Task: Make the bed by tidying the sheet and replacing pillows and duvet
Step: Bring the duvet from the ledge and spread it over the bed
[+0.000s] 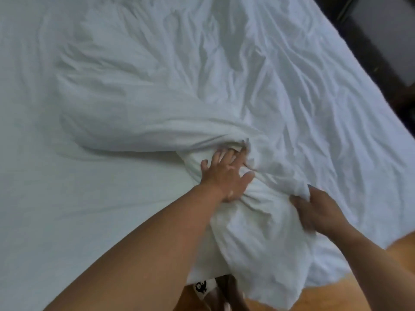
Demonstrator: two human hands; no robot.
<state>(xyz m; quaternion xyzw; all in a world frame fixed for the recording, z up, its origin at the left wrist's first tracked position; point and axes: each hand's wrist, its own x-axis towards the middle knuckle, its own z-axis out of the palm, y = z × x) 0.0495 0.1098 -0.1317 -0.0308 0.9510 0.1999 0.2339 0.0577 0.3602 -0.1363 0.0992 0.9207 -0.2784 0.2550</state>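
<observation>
**Head view.** A bed (67,232) seen from above and from its near edge. A white fitted sheet (27,108) lies fairly smooth and exposed across the left half. A white duvet (179,75), heavily creased, covers the middle and right of the bed. Its near portion is gathered into a thick bunch that hangs over the near edge of the mattress, between the person's two forearms.

The left hand (226,173) lies on top of this bunch with its fingers spread and nearly straight. The palm presses on the fabric and the fingertips are pushed into a fold, so their ends are partly hidden. The right hand (314,212), blurred, sits just to the right on the same bunch. Its fingers are curled round a ridge of the duvet, and cloth is pinched up at the fingertips.

An orange-brown floor (292,304) shows beyond the near edge at the bottom. A scrap of white fabric with a black print (202,287) shows below the hanging duvet. Dark furniture (381,30) stands past the far right side of the bed; its details cannot be made out.
</observation>
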